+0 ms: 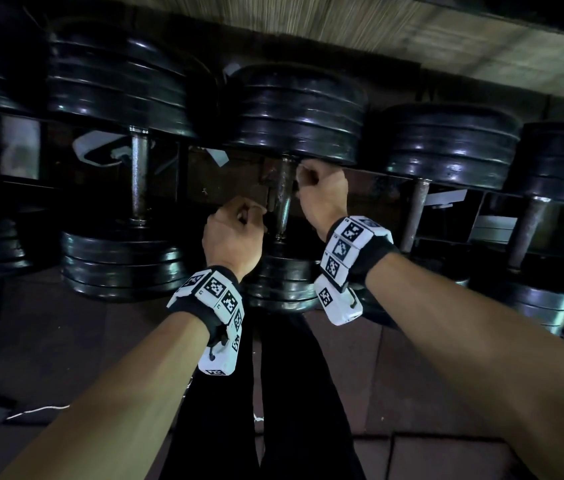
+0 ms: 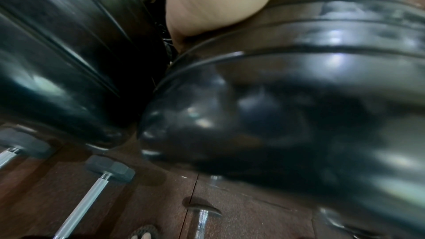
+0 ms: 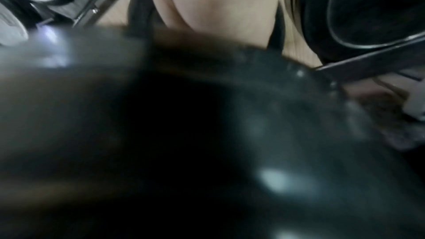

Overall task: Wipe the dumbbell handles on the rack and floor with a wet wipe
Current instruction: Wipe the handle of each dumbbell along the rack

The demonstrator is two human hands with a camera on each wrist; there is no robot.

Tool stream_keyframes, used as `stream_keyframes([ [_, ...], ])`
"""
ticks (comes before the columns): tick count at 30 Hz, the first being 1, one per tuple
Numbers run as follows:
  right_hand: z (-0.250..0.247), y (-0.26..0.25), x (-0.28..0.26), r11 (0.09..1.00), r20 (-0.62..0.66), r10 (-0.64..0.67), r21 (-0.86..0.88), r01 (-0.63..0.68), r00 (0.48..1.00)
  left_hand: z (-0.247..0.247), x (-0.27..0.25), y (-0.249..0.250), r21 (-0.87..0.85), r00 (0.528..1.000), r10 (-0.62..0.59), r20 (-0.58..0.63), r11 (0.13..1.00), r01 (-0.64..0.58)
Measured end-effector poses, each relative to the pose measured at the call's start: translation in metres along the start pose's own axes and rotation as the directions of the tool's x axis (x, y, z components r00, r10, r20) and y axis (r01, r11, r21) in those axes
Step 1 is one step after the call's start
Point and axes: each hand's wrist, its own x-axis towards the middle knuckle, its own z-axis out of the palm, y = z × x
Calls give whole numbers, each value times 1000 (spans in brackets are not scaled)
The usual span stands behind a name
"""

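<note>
The person's two hands flank the handle (image 1: 283,199) of the middle dumbbell on the rack (image 1: 370,180), which lies with one stack of black plates (image 1: 299,114) at the far end and another (image 1: 282,282) at the near end. The left hand (image 1: 232,233) sits at the lower left of the handle, its fingers (image 1: 249,211) curled in as if pinching something small against the metal. The right hand (image 1: 322,192) is up near the far plates on the other side, fingers (image 1: 308,173) also curled. No wet wipe can be made out in either hand; it may be hidden in a fist, but that cannot be told. Both wrist views are blurred and filled by dark plates, so they settle nothing. Hands on opposite sides suggest a wipe stretched round the bar to rub it. Neighbouring handles (image 1: 139,174) wait, and lighter dumbbells (image 2: 92,194) lie on the floor (image 2: 241,212).
</note>
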Motion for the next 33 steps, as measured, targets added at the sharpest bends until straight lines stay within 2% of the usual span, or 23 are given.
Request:
stream_keyframes([
  [5,-9,-7,-19,977,-15,4,213,-1,1000,-1,0,0,-12,1000,20,-1,1000,-20],
  [10,-6,-12,-35,983,-82,-147,103,155,986,-2,-2,2,7,1000,26,11,1000,-26],
  [15,-7,-17,-51,941,38,-330,-66,332,943,-1,0,0,60,1000,9,30,998,-11],
  [17,-9,-16,-53,944,36,-326,-33,327,945,-1,6,-4,39,996,-7,86,999,4],
  [19,-11,-13,-57,945,44,-325,51,323,945,-5,13,-5,-91,986,-8,169,996,24],
  [21,-11,-7,-62,947,65,-320,61,316,945,-13,21,0,-193,963,27,267,981,26],
  [25,-12,2,-66,964,35,-245,115,239,969,-28,30,19,-148,892,106,440,988,-44],
  [27,-15,1,-65,970,-18,-193,144,194,981,-27,38,20,-165,897,92,433,986,-22],
  [29,-14,-1,-67,981,-45,-147,122,152,988,-25,49,18,-168,923,56,381,986,9],
  [33,-7,-6,-75,996,-38,-69,-55,67,997,-11,74,11,14,972,4,234,1000,-8],
])
